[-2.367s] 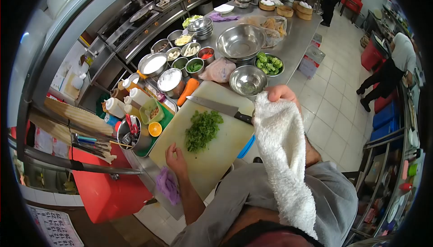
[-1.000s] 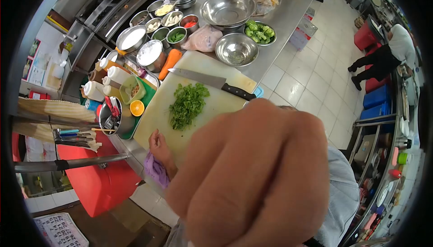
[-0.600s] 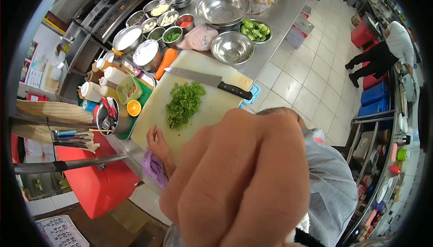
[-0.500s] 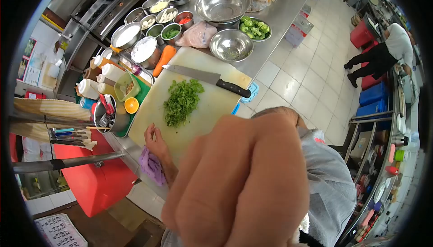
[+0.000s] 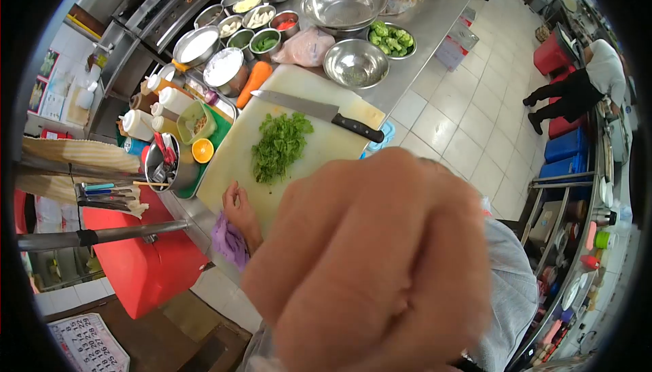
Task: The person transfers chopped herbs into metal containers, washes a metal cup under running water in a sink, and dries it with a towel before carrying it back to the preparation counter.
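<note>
Fingers (image 5: 333,256) of the right hand (image 5: 380,256) bent, grip hidden from me; no cutting underway.
Left hand (image 5: 236,207) half-open, empty; cutting greens (image 5: 280,145) would need the knife (image 5: 316,110).

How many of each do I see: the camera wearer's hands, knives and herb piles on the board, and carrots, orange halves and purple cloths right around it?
Wearer's hands: 2 (left hand, right hand)
Knife: 1
Herb pile: 1
Carrot: 1
Orange half: 1
Purple cloth: 1
Total: 7

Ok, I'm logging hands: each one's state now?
Left hand: open, loosely curled, nothing visibly held.
Right hand: closed; any contents hidden from view.
</note>
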`<state>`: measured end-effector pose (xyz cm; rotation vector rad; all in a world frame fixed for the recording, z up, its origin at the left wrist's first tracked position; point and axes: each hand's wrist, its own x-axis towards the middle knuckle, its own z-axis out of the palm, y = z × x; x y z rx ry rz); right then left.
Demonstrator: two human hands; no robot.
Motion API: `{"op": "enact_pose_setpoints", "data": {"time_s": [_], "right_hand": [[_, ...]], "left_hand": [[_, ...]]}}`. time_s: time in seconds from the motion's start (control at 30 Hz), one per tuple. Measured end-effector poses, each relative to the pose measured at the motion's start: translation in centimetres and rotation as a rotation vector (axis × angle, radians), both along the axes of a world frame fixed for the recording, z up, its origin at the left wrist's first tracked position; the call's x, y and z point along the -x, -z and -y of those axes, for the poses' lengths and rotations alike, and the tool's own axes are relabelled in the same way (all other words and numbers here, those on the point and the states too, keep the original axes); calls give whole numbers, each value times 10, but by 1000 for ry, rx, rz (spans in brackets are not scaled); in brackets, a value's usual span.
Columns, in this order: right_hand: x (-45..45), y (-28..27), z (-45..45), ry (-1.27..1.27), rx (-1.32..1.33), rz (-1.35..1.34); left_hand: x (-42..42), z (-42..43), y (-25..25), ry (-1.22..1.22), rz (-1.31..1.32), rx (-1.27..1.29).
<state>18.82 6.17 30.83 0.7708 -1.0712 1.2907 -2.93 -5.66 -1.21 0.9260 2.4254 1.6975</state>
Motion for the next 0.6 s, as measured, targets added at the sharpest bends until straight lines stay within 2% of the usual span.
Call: {"op": "enact_pose_setpoints", "data": {"time_s": [0.07,0.13,0.17,0.23,0.27,0.3,0.37,0.6], "right_hand": [[9,3,3,4,14,-37],[3,2,0,-176,82,78],[1,2,-2,-203,-6,125],[3,4,-5,-251,-68,163],[5,4,-6,-263,-89,167],[6,6,-6,-268,-102,171],[7,11,-9,-258,-117,176],[6,14,-11,-113,-101,129]], "left_hand": [[5,4,4,-11,-10,32],[12,5,11,23,-15,37],[14,10,17,21,-14,46],[2,5,-3,15,-19,28],[-14,-7,-39,12,-16,34],[-16,-9,-41,8,-2,13],[-4,1,-6,5,17,10],[8,11,-1,-14,9,26]]}}
